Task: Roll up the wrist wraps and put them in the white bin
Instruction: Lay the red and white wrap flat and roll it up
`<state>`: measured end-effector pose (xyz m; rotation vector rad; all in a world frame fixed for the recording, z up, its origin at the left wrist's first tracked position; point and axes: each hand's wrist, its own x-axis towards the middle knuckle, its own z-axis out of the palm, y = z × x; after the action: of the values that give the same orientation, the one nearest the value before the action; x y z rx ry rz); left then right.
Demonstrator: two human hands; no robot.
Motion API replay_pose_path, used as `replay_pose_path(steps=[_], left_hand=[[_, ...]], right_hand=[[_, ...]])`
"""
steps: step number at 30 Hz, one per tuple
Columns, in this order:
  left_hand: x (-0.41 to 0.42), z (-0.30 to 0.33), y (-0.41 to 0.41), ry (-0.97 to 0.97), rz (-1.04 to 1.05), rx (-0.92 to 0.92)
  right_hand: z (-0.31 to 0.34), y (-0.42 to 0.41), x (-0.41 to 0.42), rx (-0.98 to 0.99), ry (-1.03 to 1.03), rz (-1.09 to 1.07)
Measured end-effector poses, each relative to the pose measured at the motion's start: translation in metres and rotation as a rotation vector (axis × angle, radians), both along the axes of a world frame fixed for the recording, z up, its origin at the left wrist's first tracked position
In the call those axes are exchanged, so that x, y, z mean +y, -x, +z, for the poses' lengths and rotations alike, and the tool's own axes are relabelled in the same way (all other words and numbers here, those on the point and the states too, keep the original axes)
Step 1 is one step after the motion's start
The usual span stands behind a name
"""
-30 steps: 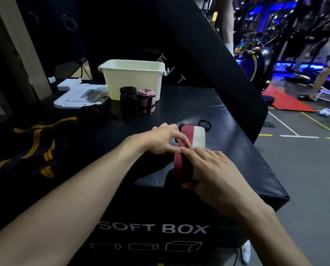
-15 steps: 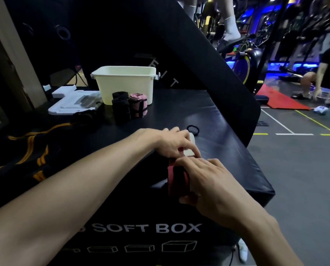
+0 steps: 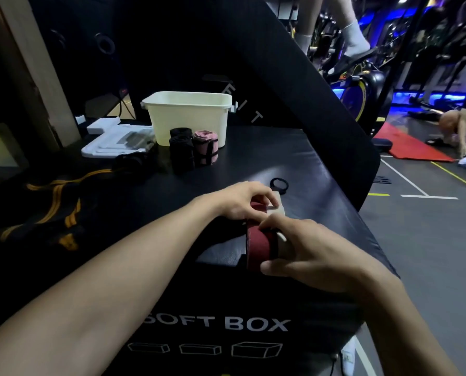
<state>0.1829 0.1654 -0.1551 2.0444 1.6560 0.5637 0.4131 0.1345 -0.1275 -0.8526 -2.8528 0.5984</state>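
Near front edge of black padded plyo box printed "SOFT BOX": red, black and white striped elastic wrist wrap, part rolled, lying lengthwise toward white bin; left hand on far end of wrap, fingers curled down over red and white stripes, thumb tucked under and pinching fabric; right hand on near end, fingertips bent onto top of roll, thumb below at box edge, roll clamped between them; black thumb loop lying just beyond left hand, on box top; farther back, cream-white rectangular plastic bin standing upright near rear of box; just in front of bin, two finished rolls standing on end, side by side and touching: black rolled wrist wrap on left, pink rolled wrist wrap with black band on right; left of bin, white foam packing tray; at left side, black cloth with yellow stripes, spread loosely; behind box, slanted black pad; beyond, gym floor with red mat and other people, blurred
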Motion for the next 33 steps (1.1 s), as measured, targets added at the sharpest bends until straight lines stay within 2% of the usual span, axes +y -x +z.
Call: replay_pose_path(steps=[5,11,15,19,29,33], left_hand=[[-0.001,-0.008,0.003,-0.02,0.074,-0.073],[-0.008,-0.019,0.003,-0.189,0.242,0.116],[-0.011,-0.019,0.0,-0.236,0.355,0.211],[-0.011,-0.015,0.0,-0.192,0.446,0.267],[-0.009,-0.006,-0.006,-0.038,0.569,0.608],[-0.012,-0.01,-0.003,-0.034,0.553,0.541]], right_hand=[[-0.002,0.005,0.006,0.011,0.057,0.023],[-0.008,0.008,0.01,0.069,-0.02,0.024],[-0.011,0.007,0.014,0.126,-0.036,-0.017],[-0.012,0.006,0.015,0.131,-0.008,-0.032],[-0.013,0.009,0.012,0.157,-0.03,-0.063],[-0.015,0.011,0.018,0.19,0.006,-0.073]])
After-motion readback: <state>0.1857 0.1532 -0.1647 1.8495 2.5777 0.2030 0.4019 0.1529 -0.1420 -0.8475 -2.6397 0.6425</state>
